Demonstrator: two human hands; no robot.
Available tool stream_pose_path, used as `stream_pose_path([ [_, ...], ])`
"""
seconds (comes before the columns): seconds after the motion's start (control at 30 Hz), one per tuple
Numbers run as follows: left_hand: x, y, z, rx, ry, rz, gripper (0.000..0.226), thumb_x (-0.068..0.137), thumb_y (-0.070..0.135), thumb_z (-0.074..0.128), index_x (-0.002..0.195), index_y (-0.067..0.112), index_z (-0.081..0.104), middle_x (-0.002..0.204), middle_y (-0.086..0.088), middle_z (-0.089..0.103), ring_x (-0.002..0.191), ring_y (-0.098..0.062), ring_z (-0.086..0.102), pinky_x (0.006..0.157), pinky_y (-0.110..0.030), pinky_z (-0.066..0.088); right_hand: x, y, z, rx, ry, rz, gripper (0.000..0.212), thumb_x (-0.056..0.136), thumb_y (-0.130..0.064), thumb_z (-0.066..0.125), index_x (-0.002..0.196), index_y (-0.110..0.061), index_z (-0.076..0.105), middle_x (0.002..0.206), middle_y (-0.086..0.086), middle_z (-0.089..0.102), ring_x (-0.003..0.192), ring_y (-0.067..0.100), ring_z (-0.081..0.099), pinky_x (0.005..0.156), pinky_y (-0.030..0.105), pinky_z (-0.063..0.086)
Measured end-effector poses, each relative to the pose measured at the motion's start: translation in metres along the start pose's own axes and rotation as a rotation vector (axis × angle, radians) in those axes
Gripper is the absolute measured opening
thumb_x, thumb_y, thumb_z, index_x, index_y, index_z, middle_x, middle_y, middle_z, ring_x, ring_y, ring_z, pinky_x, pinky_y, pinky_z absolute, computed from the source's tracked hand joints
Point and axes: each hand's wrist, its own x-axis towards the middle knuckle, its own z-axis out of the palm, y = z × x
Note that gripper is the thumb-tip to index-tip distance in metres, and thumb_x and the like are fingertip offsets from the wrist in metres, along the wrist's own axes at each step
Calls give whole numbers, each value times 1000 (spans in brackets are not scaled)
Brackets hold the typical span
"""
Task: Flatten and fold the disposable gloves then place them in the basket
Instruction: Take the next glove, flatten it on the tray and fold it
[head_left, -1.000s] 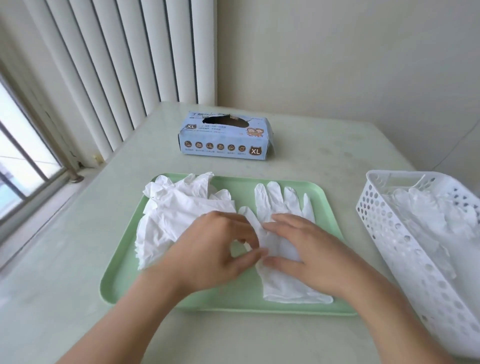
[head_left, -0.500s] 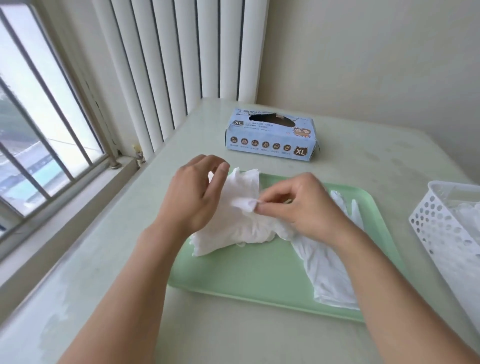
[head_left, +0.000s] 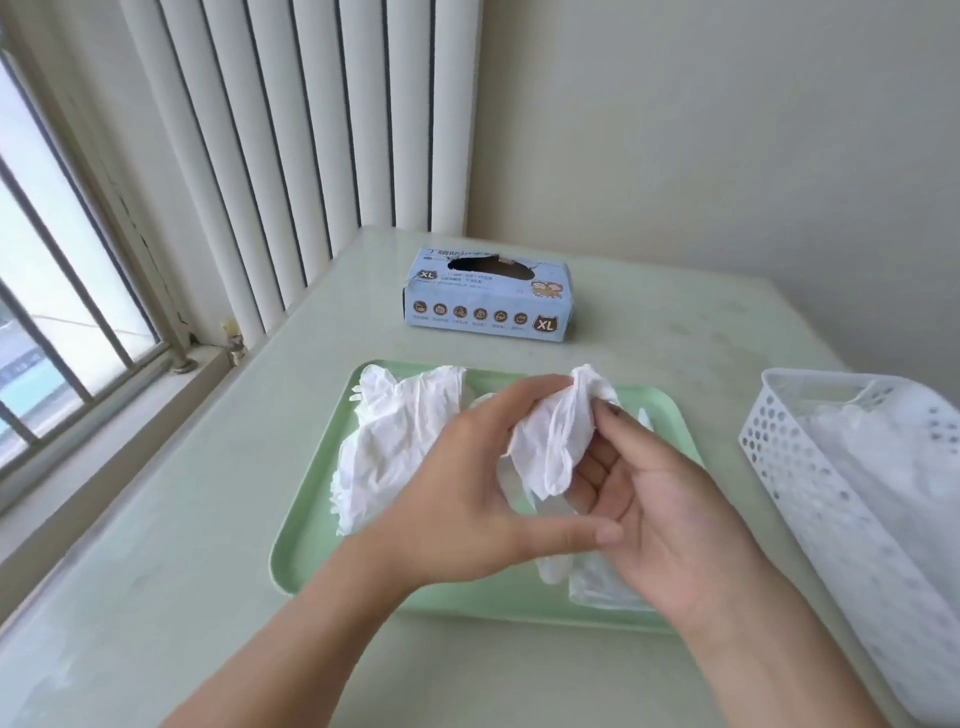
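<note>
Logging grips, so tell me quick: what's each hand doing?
Left hand: pinches the crumpled glove.
Right hand: pinches the same glove.

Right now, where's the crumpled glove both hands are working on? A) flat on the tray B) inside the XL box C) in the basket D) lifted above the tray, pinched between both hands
D: the crumpled glove hangs above the green tray, pinched by the left hand and right hand; it is not in the white basket.
</note>
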Motion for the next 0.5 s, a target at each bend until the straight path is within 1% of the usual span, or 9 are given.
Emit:
stream_pose_path([
  [0.1, -1, 5, 18, 5, 125, 36, 41, 88, 31, 78, 126, 19, 66, 108, 10, 74, 105, -15, 70, 85, -30, 56, -20, -10, -9, 10, -40, 10, 30, 100, -17, 52, 118, 1, 68, 108, 18, 74, 81, 18, 73, 71, 27, 62],
  [0.17, 1, 21, 26, -109, 153, 0, 14, 101, 24, 61, 105, 26, 75, 93, 14, 75, 91, -6, 71, 74, -21, 54, -34, -21, -21, -57, -30, 2, 31, 96, -17, 54, 117, 2, 68, 106, 22, 74, 85, 23, 75, 72, 33, 62],
  [0.23, 5, 35, 31, -216, 150, -93, 34, 103, 27, 53, 74, 24, 71, 69, 16, 64, 65, 1, 59, 60, -15, 44, -45, -35, -35, -248, 71, -120, 30, 86, -25, 68, 106, -3, 70, 97, 19, 75, 84, 25, 74, 64, 33, 60],
  [0.27, 9, 38, 30, -203, 112, -98, 37, 103, 32, 54, 71, 17, 66, 64, 12, 57, 60, -5, 53, 57, -17, 40, -46, -42, -42, -394, 122, -224, 34, 80, -31, 78, 104, -9, 69, 96, 12, 75, 86, 22, 73, 66, 32, 59],
  [0.33, 18, 46, 31, -165, -3, -28, 37, 102, 35, 58, 78, 8, 66, 70, -2, 58, 64, -14, 55, 58, -22, 40, -50, -58, -49, -742, 135, -361, 54, 69, -49, 84, 113, -22, 69, 106, -5, 76, 102, 13, 71, 85, 32, 56],
  [0.37, 23, 49, 30, -168, -40, 13, 32, 100, 32, 60, 84, 6, 70, 76, -3, 63, 68, -17, 60, 61, -23, 42, -51, -65, -49, -854, 68, -358, 59, 66, -52, 84, 117, -26, 70, 112, -7, 75, 108, 11, 70, 93, 32, 53],
  [0.4, 28, 53, 31, -178, -49, 46, 27, 98, 29, 62, 88, 7, 73, 80, -2, 65, 71, -17, 63, 62, -23, 44, -52, -71, -48, -892, -30, -331, 53, 69, -47, 85, 114, -23, 73, 112, -5, 75, 108, 14, 70, 95, 31, 52],
  [0.47, 36, 64, 28, -203, -44, 93, 18, 95, 23, 68, 90, 8, 75, 82, 0, 71, 72, -16, 68, 62, -24, 50, -56, -83, -43, -847, -189, -328, 28, 77, -24, 85, 99, -10, 77, 100, 9, 77, 93, 23, 72, 81, 28, 54],
  [0.5, 40, 71, 27, -221, -51, 111, 13, 93, 21, 71, 91, 9, 76, 83, 0, 74, 73, -17, 70, 64, -27, 53, -59, -90, -40, -821, -210, -357, 23, 77, -16, 85, 96, -5, 77, 95, 13, 76, 88, 25, 72, 77, 28, 54],
])
